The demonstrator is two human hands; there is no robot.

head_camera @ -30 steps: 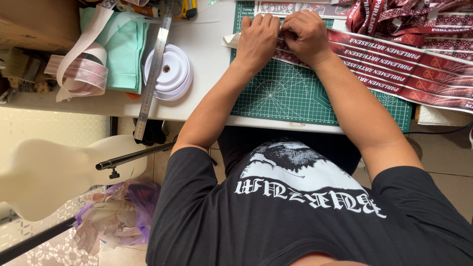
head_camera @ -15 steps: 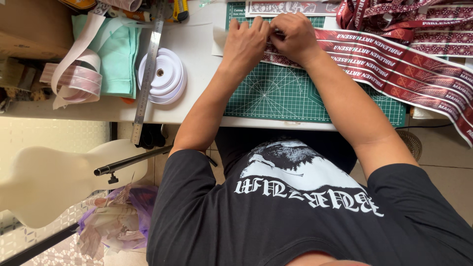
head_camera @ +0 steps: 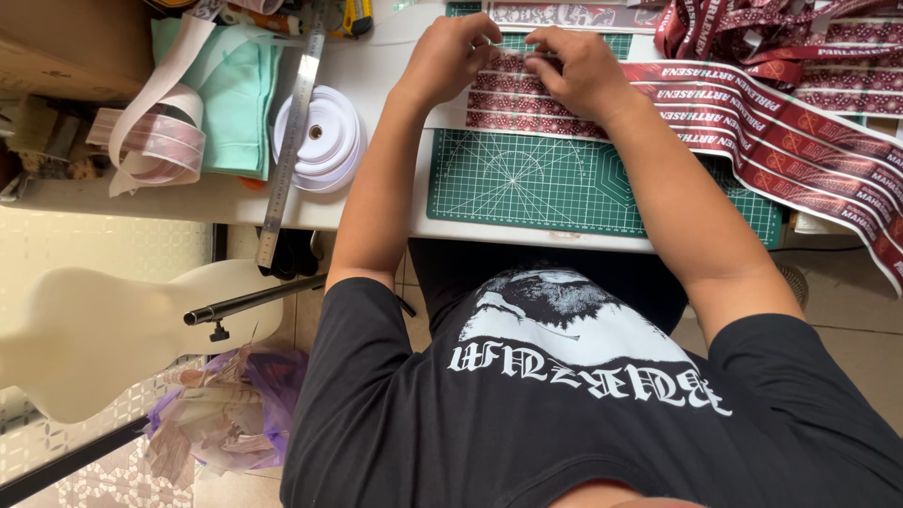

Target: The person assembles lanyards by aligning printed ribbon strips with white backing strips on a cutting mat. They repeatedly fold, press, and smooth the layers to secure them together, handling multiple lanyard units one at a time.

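Both my hands rest at the far edge of a green cutting mat (head_camera: 564, 183). My left hand (head_camera: 450, 52) and my right hand (head_camera: 576, 66) pinch the same maroon patterned ribbon strip (head_camera: 527, 99), fingertips close together near its upper edge. The ribbon runs off to the right into a long maroon band with white lettering (head_camera: 800, 141). My fingers cover the part of the strip they hold.
A heap of maroon ribbons (head_camera: 781, 33) lies at the top right. Left of the mat are a white tape roll (head_camera: 318, 136), a long steel ruler (head_camera: 287, 141), mint green fabric (head_camera: 230, 94) and pale pink ribbon (head_camera: 155, 136). A cream dress form (head_camera: 103, 329) and a purple bag of scraps (head_camera: 230, 419) sit below the table.
The view has shifted slightly, so the table sits a bit higher in frame. Both hands stay together on the ribbon, with only small finger movement.
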